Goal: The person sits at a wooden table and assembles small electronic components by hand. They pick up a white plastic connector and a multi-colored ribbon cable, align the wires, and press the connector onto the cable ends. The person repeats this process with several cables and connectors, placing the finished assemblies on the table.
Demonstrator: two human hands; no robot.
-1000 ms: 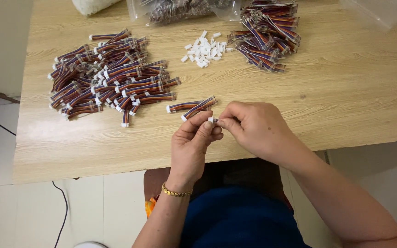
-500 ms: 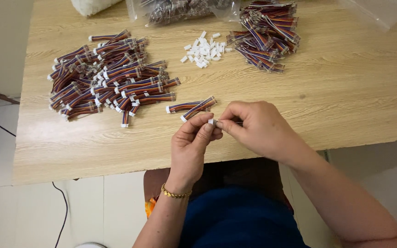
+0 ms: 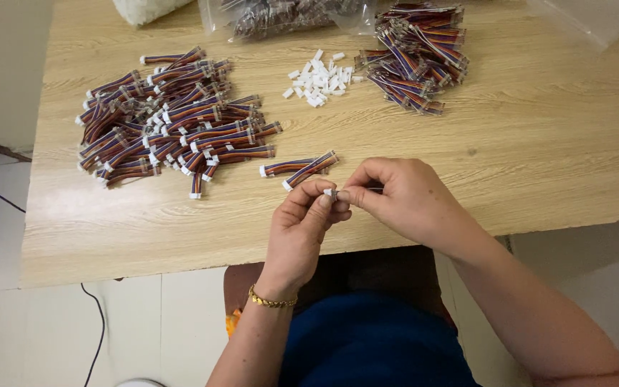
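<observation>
Pale wood worktop (image 3: 539,143) seen from above. Left hand (image 3: 302,229) & right hand (image 3: 402,197) meet at its front edge, fingertips pinched shut on a small white connector (image 3: 329,192) btwn them. Two short multicolour cables (image 3: 301,166) lie just beyond; big cable pile (image 3: 166,115) at left, loose white connectors (image 3: 318,77) further back.

Cable piece (image 3: 375,189) mostly hidden inside right hand (image 3: 402,201); clear bags (image 3: 281,13) cut off at top edge.
</observation>
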